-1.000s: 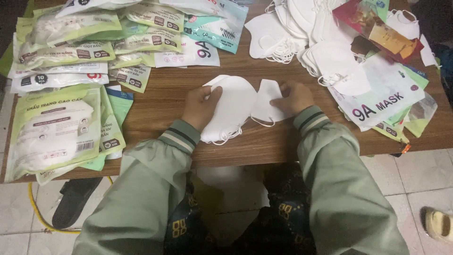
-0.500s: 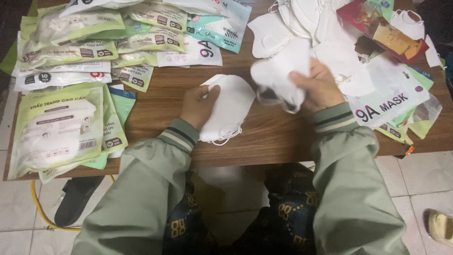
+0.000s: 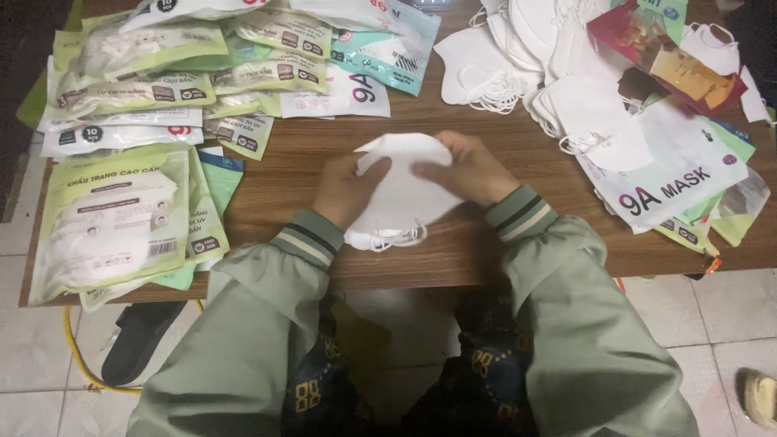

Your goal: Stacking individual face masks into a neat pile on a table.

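Along the left edge of the brown wooden desk [image 3: 267, 194] lie green-and-white sealed mask packets [image 3: 113, 222]. Near the middle of the front edge, the left hand [image 3: 346, 190] and right hand [image 3: 469, 168] both pinch a small stack of white folded face masks [image 3: 401, 194], fingers clamped on its upper rim. The elastic loops dangle at the front edge; they could snag or the stack could fan apart. Loose white masks [image 3: 518, 57] pile toward the right back corner.

green/white pkgs [image 3: 113, 218] left | white pkg [image 3: 672, 174] right | red pkg [image 3: 664, 57] top-right
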